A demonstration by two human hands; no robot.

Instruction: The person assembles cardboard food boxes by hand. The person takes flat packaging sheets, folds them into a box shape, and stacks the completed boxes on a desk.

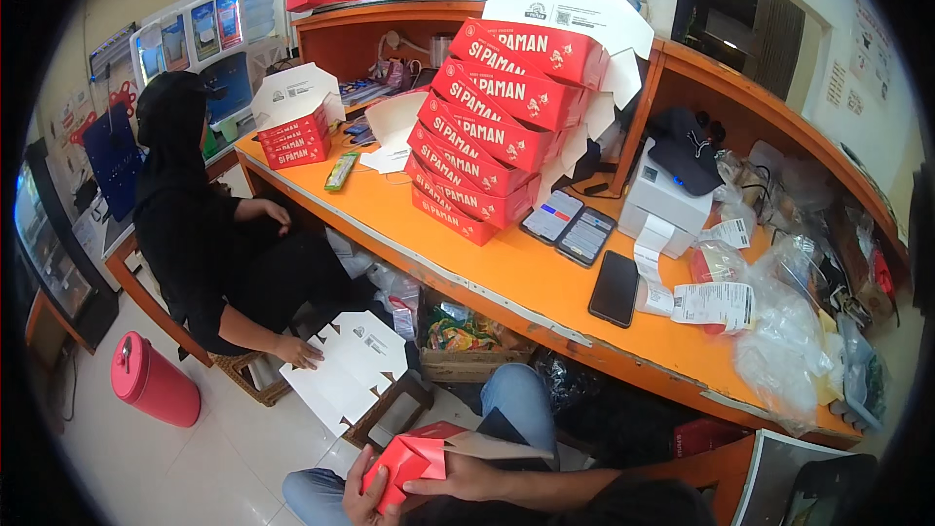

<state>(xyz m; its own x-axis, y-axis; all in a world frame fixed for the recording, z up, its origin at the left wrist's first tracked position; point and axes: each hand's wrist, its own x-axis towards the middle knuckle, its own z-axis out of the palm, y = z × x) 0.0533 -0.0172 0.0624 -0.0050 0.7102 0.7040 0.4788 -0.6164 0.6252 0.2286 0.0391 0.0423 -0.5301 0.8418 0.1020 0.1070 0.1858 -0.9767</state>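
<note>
Low at the bottom of the view, over my lap, both my hands grip a partly folded red cardboard box (419, 456). My left hand (362, 499) wraps round its left end, with fingers against the red side. My right hand (466, 477) holds the same box from the right, thumb pressed on the red flap. The box's pale inner lid (487, 445) sticks out to the right above my right wrist. Left of it, a flat white box blank (355, 367) with cut slots lies on a stool, a co-worker's hand (299, 353) resting on it.
On the orange counter (467, 278) stands a tall leaning stack of red boxes (497, 127). Two phones (570, 224), a black phone (614, 287), a white label printer (667, 190) and plastic bags (789, 331) lie right. A co-worker (200, 224) sits left, near a pink bin (156, 380).
</note>
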